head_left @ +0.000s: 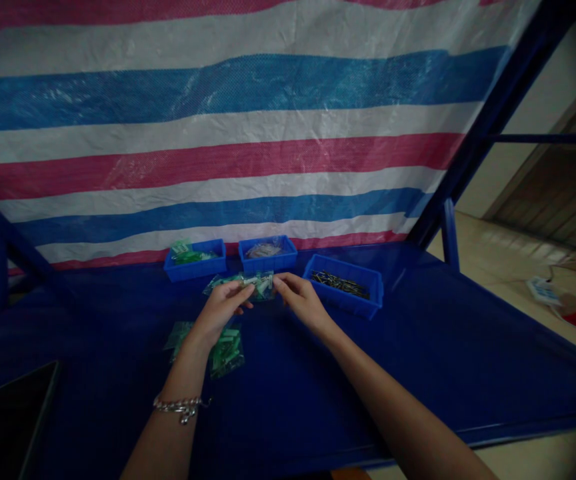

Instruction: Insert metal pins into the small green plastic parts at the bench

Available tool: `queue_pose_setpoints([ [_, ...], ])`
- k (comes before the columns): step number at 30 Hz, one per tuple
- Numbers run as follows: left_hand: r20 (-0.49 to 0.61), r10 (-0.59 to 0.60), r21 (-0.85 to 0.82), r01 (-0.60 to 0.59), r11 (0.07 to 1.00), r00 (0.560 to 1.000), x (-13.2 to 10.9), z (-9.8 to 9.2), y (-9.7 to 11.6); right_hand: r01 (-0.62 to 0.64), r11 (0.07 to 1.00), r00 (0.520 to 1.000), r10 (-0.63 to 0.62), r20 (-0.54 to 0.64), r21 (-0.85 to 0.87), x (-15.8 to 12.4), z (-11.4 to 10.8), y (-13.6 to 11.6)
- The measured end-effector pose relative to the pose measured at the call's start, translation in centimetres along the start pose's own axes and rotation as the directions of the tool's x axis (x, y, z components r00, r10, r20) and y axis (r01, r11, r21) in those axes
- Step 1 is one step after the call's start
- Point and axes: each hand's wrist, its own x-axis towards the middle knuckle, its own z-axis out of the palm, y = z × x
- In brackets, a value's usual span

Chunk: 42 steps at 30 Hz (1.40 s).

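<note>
Both my hands are over the blue table, holding a small clear bag of green pieces between them. My left hand pinches the bag's left end with closed fingers. My right hand grips its right end, fingers pressed together. A bracelet is on my left wrist. More clear bags of green pieces lie flat on the table just under my left hand.
Three blue bins stand at the back: the left bin with green pieces, the middle bin with a clear bag, the right bin with dark metal parts. A dark phone lies front left. A striped tarp hangs behind.
</note>
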Motion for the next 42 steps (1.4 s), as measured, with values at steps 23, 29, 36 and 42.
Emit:
queue_pose_setpoints([
  [23,-0.459,0.045,-0.099,-0.102,0.99,0.888,1.1,-2.0,-0.9,-0.251,0.961,0.95,0.222,-0.219,-0.115,6.9,-1.4,-2.3],
  [29,-0.628,0.041,-0.078,-0.116,0.99,0.777,1.2,-3.9,-1.2,-0.307,0.915,0.942,0.252,-0.224,-0.263,6.7,-2.1,-1.5],
  [36,-0.343,0.353,0.639,-0.06,0.767,0.87,1.3,-2.7,-2.2,-0.033,0.934,0.997,0.005,-0.08,-0.356,2.2,-1.4,-0.6],
  [42,-0.199,0.275,0.912,0.075,0.402,0.941,1.2,0.2,-3.4,-0.019,0.932,1.0,0.022,0.004,-0.361,0.5,-0.4,1.1],
])
